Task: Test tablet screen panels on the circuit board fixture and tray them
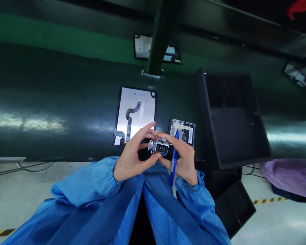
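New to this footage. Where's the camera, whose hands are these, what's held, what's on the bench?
There's one picture, from a camera worn on the person's head, looking forward and down. No robot: those are the wearer's own bare hands. The left hand and right hand together hold a small metal counter; a blue pen is also in the right. On the dark green bench lie a flat panel with a ribbon cable, a smaller panel and, to the right, a black tray.

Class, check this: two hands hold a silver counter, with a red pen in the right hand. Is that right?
Not quite: the pen is blue, not red, as the head view shows. The left hand and right hand do hold the silver counter, with the pen in the right.
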Action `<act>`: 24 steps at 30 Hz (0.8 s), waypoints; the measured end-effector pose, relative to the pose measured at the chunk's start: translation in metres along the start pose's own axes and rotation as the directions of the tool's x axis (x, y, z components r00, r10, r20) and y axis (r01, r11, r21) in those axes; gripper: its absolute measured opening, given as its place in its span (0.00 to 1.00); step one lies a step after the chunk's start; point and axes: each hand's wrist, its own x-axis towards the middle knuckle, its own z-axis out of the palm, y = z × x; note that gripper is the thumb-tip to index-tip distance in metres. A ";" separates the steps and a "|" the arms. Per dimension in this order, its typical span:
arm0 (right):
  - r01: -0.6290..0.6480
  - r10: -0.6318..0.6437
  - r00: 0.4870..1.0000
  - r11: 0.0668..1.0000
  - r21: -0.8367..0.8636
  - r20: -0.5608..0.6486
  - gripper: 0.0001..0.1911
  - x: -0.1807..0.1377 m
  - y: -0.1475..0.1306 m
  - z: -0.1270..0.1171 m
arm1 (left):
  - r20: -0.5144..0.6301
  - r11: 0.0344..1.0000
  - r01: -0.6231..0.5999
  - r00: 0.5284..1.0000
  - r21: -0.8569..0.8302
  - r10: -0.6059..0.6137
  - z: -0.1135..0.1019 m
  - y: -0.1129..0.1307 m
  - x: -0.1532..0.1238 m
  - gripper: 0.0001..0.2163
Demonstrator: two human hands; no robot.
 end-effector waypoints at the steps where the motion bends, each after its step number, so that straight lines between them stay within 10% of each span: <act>1: -0.032 0.032 0.999 0.999 0.006 -0.035 0.24 0.005 0.008 -0.005 | -0.006 0.997 -0.007 1.000 0.071 0.007 -0.006 -0.003 0.005 0.37; 6: -0.195 0.187 0.909 0.981 0.018 -0.373 0.24 0.052 0.095 -0.032 | -0.023 0.715 0.051 0.999 0.698 -0.049 -0.062 -0.030 0.052 0.24; 9: -0.292 0.269 0.884 0.956 -0.003 -0.382 0.25 0.076 0.150 -0.039 | -0.022 0.457 0.093 0.987 0.885 -0.157 -0.084 -0.048 0.083 0.18; 11: -0.322 0.300 0.888 0.947 -0.005 -0.349 0.26 0.082 0.166 -0.041 | -0.015 0.450 0.110 0.977 0.886 -0.211 -0.088 -0.053 0.096 0.10; 17: -0.247 0.271 0.840 0.962 0.113 -0.471 0.17 0.061 0.088 -0.022 | -0.009 0.585 -0.004 1.000 0.811 0.020 -0.061 -0.026 0.075 0.03; 24: -0.402 0.477 0.879 0.752 0.523 -0.010 0.14 0.031 0.014 0.037 | 0.235 0.519 -0.385 0.914 0.763 0.332 -0.031 -0.010 0.027 0.05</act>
